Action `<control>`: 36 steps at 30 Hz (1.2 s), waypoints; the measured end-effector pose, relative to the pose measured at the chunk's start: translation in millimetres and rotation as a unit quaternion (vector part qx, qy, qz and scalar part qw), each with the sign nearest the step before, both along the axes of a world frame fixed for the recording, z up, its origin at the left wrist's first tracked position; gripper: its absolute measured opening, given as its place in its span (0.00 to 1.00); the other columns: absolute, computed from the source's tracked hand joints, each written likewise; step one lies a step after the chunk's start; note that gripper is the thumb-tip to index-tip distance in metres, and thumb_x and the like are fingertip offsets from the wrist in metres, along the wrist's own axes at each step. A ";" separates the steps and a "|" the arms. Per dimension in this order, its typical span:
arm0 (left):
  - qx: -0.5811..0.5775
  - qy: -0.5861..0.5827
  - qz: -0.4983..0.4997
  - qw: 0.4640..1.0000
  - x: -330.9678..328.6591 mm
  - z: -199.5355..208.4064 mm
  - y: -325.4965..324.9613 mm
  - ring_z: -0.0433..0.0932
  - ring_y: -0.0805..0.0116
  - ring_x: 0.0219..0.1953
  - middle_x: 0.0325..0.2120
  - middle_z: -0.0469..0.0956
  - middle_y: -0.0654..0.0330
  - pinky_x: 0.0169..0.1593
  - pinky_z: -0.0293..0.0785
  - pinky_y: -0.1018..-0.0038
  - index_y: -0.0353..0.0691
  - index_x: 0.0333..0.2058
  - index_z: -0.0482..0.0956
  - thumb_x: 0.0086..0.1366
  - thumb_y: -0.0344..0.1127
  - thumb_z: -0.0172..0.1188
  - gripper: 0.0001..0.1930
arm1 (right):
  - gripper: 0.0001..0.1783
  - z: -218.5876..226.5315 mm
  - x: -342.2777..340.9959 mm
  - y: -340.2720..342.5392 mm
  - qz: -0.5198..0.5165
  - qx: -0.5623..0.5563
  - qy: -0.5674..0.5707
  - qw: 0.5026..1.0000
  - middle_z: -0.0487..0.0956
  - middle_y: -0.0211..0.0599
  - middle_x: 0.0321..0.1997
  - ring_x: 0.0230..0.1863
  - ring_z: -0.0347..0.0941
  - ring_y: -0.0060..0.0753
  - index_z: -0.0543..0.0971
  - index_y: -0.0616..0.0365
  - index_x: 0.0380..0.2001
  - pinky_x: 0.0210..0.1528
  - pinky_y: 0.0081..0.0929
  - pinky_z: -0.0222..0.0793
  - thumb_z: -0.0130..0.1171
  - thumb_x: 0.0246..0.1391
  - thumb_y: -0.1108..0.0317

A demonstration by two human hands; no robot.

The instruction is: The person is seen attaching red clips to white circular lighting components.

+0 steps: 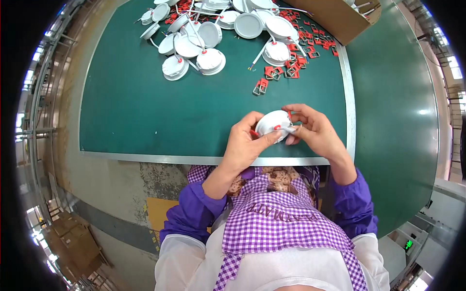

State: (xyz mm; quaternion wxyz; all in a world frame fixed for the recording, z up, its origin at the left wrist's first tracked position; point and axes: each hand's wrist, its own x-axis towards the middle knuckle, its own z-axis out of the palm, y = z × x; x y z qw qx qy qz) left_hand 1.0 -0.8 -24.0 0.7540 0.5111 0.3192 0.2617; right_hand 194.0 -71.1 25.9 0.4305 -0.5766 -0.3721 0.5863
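The lamp (271,121) is up between both hands, near the surface's front edge, its white back tilted toward the person. The left hand (244,141) has its fingers partly closed around the lamp's left side, the thumb along the lower rim. The right hand (318,135) has its fingers bent at the right side, thumb and fingertips close together at the short white cord (287,130); how tightly they pinch it cannot be told. Red shows at the lamp's left and right edges and at the cord's base.

Farther back on the green surface (170,111), other white lamps (210,34) lie heaped with their cords. Red clips (315,39) with metal loops scatter to their right, a few of them nearer the hands. A cardboard box (335,22) stands at the far right corner.
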 end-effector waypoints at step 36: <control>0.454 0.362 0.122 0.805 -6.6 -2.5 80.8 0.71 0.49 0.51 0.48 0.71 0.48 0.55 0.69 0.61 0.36 0.52 0.69 0.47 0.41 0.76 0.35 | 0.09 -48.0 -26.5 65.8 -0.164 0.107 -0.243 0.950 0.78 0.32 0.26 0.23 0.75 0.18 0.74 0.61 0.35 0.23 0.19 0.65 0.62 0.59 0.69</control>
